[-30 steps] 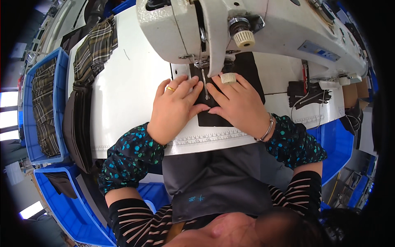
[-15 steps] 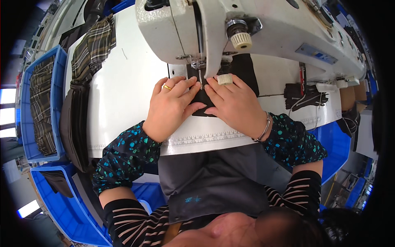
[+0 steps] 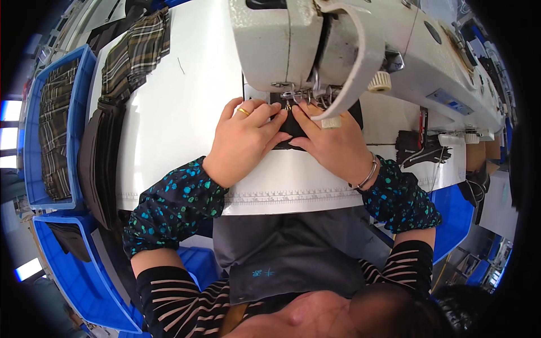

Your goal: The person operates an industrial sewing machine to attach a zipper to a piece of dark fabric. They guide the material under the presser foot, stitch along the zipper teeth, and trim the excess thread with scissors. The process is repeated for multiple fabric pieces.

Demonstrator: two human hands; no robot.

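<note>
A dark piece of fabric [image 3: 291, 128] lies under the presser foot [image 3: 293, 96] of a white sewing machine [image 3: 265, 50]. Down its middle runs a metal zipper [image 3: 288, 106], with only a short stretch showing in front of the foot. My left hand [image 3: 241, 138] rests on the fabric's left side, fingers stretched out, the fingertips close to the zipper. On the other side my right hand [image 3: 337, 145] lies with its fingers extended and pressing down; the machine's curved white guard hides some of them. Both thumbs point inward near the fabric's front edge.
Plaid fabric [image 3: 135, 53] and a stack of dark pieces [image 3: 101, 163] lie at the table's left edge. Beyond stand blue bins [image 3: 83, 112]. To the right are dark zipper strips [image 3: 420, 147] and a red-handled tool [image 3: 422, 125]. A ruler strip [image 3: 293, 197] runs along the front.
The fabric has gone farther under the foot, and less zipper shows in front of it. Both hands have moved along with it, staying on the fabric. The whole view has shifted slightly.
</note>
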